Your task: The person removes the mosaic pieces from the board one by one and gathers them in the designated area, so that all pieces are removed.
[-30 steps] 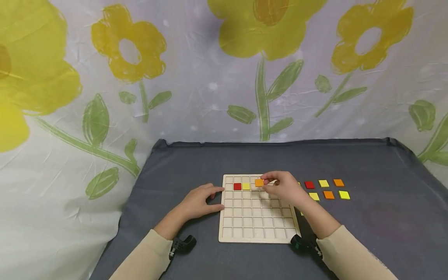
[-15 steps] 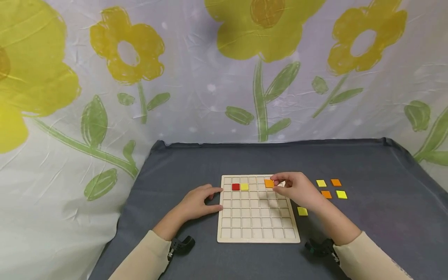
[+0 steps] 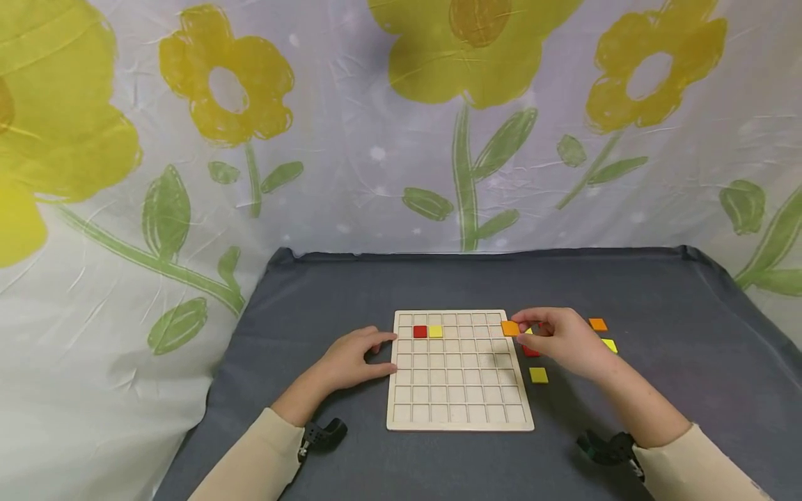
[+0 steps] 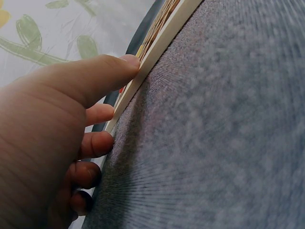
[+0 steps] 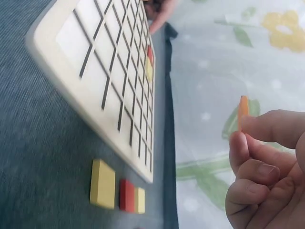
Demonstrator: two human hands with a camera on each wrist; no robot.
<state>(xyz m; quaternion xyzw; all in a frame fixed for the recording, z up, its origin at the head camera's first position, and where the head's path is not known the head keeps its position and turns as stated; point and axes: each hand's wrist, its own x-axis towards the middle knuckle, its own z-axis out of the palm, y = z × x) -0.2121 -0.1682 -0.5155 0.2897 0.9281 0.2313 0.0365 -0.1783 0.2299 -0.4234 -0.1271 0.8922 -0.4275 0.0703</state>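
Observation:
A wooden grid board (image 3: 459,398) lies flat on the cloth. Side by side in its second row sit a red tile (image 3: 420,332) and a yellow tile (image 3: 435,332). My left hand (image 3: 351,358) touches the board's left edge with thumb and fingertips, none of them wrapped around it. Between thumb and index finger, my right hand (image 3: 567,342) pinches an orange tile (image 3: 510,328) near the board's upper right edge. In the right wrist view the orange tile (image 5: 243,113) is seen edge-on, raised off the table.
Right of the board lie loose tiles: a yellow one (image 3: 539,376), a red one (image 3: 531,352), an orange one (image 3: 598,324) and another yellow one (image 3: 610,345). The right hand partly covers this group. A flowered curtain (image 3: 351,174) hangs behind the dark cloth (image 3: 351,285).
My right hand has carried the orange tile rightward, from over the board's second row to its right edge. The left hand has stayed at the left edge.

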